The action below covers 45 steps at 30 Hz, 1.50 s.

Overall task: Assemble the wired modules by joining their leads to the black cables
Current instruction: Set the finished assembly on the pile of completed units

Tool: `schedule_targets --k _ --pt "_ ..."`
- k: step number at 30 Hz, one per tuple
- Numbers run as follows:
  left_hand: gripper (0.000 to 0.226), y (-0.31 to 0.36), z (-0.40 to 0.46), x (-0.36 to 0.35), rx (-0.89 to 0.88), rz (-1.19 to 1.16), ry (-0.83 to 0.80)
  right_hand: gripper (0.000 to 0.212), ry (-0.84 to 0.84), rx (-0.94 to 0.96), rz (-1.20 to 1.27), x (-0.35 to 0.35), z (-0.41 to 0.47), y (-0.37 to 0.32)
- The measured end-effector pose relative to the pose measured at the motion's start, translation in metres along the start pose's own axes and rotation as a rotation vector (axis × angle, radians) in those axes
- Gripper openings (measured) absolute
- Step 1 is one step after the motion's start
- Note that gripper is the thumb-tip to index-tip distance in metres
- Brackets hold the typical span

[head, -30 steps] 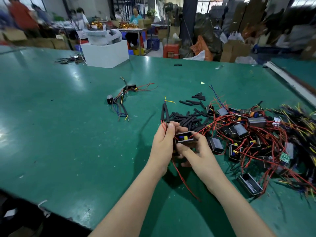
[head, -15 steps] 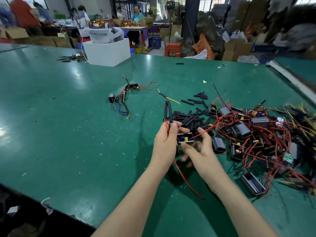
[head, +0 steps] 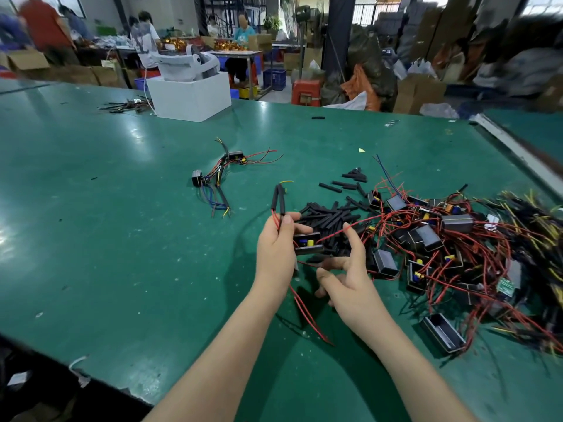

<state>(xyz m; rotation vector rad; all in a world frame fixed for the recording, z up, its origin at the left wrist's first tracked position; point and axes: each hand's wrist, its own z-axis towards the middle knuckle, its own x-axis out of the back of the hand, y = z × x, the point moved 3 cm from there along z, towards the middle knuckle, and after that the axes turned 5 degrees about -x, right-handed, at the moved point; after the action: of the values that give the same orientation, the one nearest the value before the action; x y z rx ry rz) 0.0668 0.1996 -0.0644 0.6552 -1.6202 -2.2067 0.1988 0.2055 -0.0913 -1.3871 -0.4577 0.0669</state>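
My left hand [head: 275, 254] grips a small black module [head: 307, 245] with blue and yellow parts, together with red leads and two black cables [head: 278, 199] that stick up above the fingers. Red wires [head: 307, 315] hang below the hand onto the green table [head: 122, 239]. My right hand [head: 347, 278] is just right of the module; its thumb and forefinger pinch one red lead [head: 362, 222] that runs toward the pile. The other fingers are loosely spread.
A heap of modules with red leads [head: 432, 239] and black-yellow cables [head: 533, 214] fills the right side. Short black sleeves [head: 329, 214] lie behind my hands. Two joined modules [head: 219, 175] lie farther left. A white box [head: 192, 95] stands at the back; people work beyond.
My right hand has let go of the module's side and moved right, drawing out one red lead. My left hand keeps the module and cables, lifted slightly.
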Motion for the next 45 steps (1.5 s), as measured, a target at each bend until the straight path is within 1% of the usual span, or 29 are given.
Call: schedule_targets --k 2,5,7,10,11,13,16,19,22,23,25,28,31,33,35,37,39,41,45 --pt "0.021 0.005 0.017 0.007 0.013 0.002 0.007 0.076 -0.001 -0.019 -0.026 -0.001 0.0 0.004" --pt "0.021 0.018 0.048 0.019 0.067 -0.047 -0.012 0.073 0.008 -0.017 -0.128 -0.002 -0.001 0.006" --pt "0.018 0.028 0.066 0.025 0.112 -0.087 -0.043 0.072 0.008 -0.024 -0.185 -0.002 0.0 0.006" --pt "0.019 0.039 0.08 0.031 0.152 -0.147 -0.098 0.066 0.016 -0.044 -0.193 -0.004 0.003 0.006" --pt "0.019 0.042 0.08 0.031 0.166 -0.179 -0.124 0.062 0.018 -0.055 -0.174 -0.004 0.004 0.006" --pt "0.019 0.045 0.072 0.025 0.193 -0.259 -0.198 0.055 0.009 -0.091 -0.059 -0.004 0.006 0.003" --pt "0.019 0.045 0.047 0.004 0.226 -0.381 -0.316 0.056 0.001 -0.154 0.176 -0.003 0.006 -0.007" --pt "0.018 0.036 0.019 -0.018 0.288 -0.46 -0.401 0.044 0.048 -0.13 0.346 -0.001 0.004 -0.016" --pt "0.023 0.023 0.0 -0.031 0.387 -0.481 -0.46 0.028 0.145 -0.071 0.415 0.006 0.003 -0.018" --pt "0.026 0.018 -0.002 -0.031 0.415 -0.491 -0.454 0.021 0.175 -0.08 0.432 0.009 0.003 -0.017" --pt "0.033 0.011 -0.003 -0.03 0.448 -0.509 -0.44 0.017 0.212 -0.128 0.472 0.013 0.005 -0.013" --pt "0.036 0.006 -0.001 -0.025 0.438 -0.503 -0.449 0.019 0.232 -0.185 0.492 0.013 0.005 -0.008" --pt "0.036 0.006 -0.002 -0.024 0.411 -0.5 -0.468 0.006 0.266 -0.165 0.491 0.014 0.004 -0.008" --pt "0.034 0.006 -0.003 -0.022 0.384 -0.481 -0.486 0.006 0.313 -0.156 0.529 0.017 0.004 -0.01" --pt "0.029 0.007 -0.004 -0.022 0.358 -0.413 -0.51 0.011 0.35 -0.148 0.574 0.02 0.004 -0.011" --pt "0.032 0.008 -0.005 -0.022 0.345 -0.348 -0.529 0.017 0.375 -0.127 0.576 0.022 0.004 -0.013" --pt "0.036 0.009 -0.005 -0.022 0.346 -0.334 -0.534 0.018 0.388 -0.104 0.559 0.023 0.003 -0.014" --pt "0.038 0.008 -0.004 -0.022 0.341 -0.331 -0.537 0.022 0.416 -0.068 0.499 0.024 0.003 -0.013" --pt "0.041 0.007 -0.003 -0.022 0.318 -0.319 -0.544 0.026 0.462 0.078 0.246 0.026 0.003 -0.013"
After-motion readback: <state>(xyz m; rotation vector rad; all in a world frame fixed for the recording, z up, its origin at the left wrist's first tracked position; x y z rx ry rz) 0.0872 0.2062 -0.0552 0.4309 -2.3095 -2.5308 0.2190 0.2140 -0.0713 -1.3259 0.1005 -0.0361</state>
